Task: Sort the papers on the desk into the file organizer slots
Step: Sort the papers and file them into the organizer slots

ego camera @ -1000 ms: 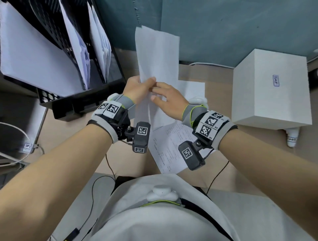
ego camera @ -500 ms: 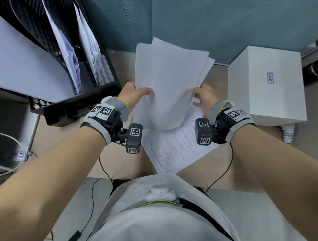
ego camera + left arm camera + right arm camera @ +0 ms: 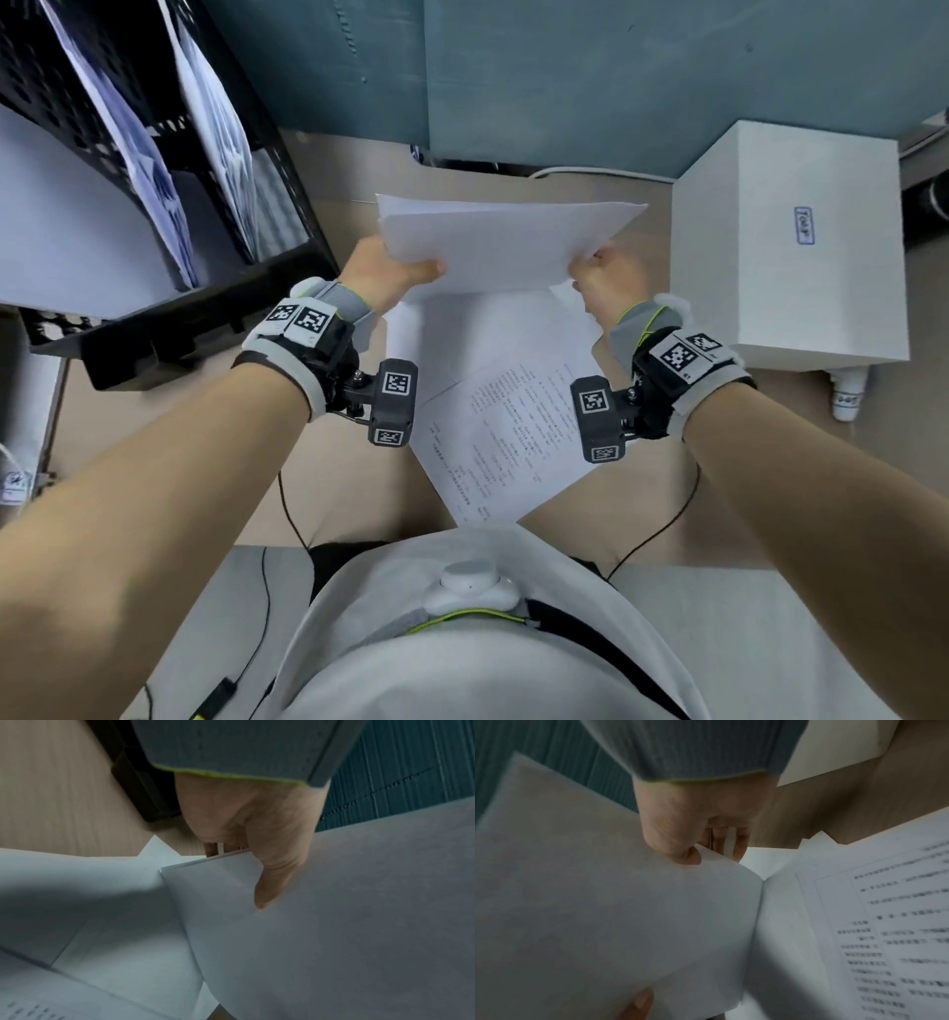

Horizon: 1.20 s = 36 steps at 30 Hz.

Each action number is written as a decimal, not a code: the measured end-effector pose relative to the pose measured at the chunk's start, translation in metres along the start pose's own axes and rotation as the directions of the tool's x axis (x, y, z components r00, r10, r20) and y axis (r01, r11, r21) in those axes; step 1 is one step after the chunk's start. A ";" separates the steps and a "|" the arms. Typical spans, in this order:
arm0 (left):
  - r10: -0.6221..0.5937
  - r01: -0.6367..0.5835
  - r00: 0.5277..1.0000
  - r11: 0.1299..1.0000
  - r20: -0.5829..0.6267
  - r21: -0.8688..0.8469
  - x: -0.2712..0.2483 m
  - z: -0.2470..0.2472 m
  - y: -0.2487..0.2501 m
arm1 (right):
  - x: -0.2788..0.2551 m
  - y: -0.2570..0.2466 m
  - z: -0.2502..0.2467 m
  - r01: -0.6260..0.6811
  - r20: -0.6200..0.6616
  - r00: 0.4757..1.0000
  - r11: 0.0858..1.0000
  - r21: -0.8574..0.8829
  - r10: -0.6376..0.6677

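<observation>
A thin stack of blank white papers (image 3: 493, 241) hangs above the desk, held nearly level. My left hand (image 3: 395, 275) pinches its left edge, thumb on top (image 3: 267, 882). My right hand (image 3: 608, 277) pinches the right edge, thumb on the sheet (image 3: 680, 850). Under them on the desk lie more sheets, the top one a printed page (image 3: 513, 426). The black mesh file organizer (image 3: 169, 169) stands at the left with papers leaning in its slots.
A white box (image 3: 791, 241) sits on the desk at the right, with a small white bottle (image 3: 850, 393) at its front. A teal partition (image 3: 565, 77) runs behind the desk. Thin black cables trail near the desk's front edge.
The held stack has swung from upright to nearly level. My right hand slid from the middle of the sheets out to the right edge and took hold there.
</observation>
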<state>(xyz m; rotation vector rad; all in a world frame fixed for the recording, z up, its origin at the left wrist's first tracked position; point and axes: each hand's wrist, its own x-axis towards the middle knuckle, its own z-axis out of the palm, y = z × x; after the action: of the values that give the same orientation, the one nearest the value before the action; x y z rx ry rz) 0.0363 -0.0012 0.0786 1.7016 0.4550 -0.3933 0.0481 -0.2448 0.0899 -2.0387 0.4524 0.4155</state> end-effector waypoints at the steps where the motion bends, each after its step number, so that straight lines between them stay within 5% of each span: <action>1: -0.010 0.010 1.000 1.000 0.002 0.001 0.003 0.002 -0.002 | 0.003 0.004 0.001 -0.006 0.010 1.000 0.999 -0.050 0.006; 6: -0.076 0.076 0.997 0.997 -0.032 0.004 0.009 0.006 -0.004 | 0.002 0.003 0.006 -0.012 0.000 1.000 0.996 -0.090 0.012; 15: 0.010 -0.012 0.993 1.000 -0.117 -0.019 -0.035 -0.039 -0.017 | -0.026 -0.023 0.019 0.206 0.103 0.975 0.976 -0.075 -0.198; 21: 0.005 0.018 0.973 0.995 -0.230 0.099 -0.080 -0.100 -0.038 | -0.051 -0.043 0.064 0.338 0.365 0.885 0.938 -0.077 -0.289; 26: -0.048 0.112 0.910 0.985 -0.412 0.133 -0.113 -0.171 -0.049 | -0.074 -0.095 0.115 0.484 0.448 0.797 0.872 -0.073 -0.405; 30: -0.207 0.161 0.888 0.976 -0.411 -0.144 -0.123 -0.215 -0.066 | -0.085 -0.133 0.138 0.544 0.318 0.796 0.839 -0.003 -0.515; 36: -0.123 0.193 0.797 0.980 -0.592 0.056 -0.113 -0.267 -0.079 | -0.097 -0.177 0.153 0.674 0.128 0.733 0.738 -0.004 -0.668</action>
<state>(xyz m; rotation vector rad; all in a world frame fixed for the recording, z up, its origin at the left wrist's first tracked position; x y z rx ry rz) -0.0987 0.2644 0.1139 1.8903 1.0538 0.0072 0.0316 -0.0145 0.1956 -2.0487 -0.3919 0.0922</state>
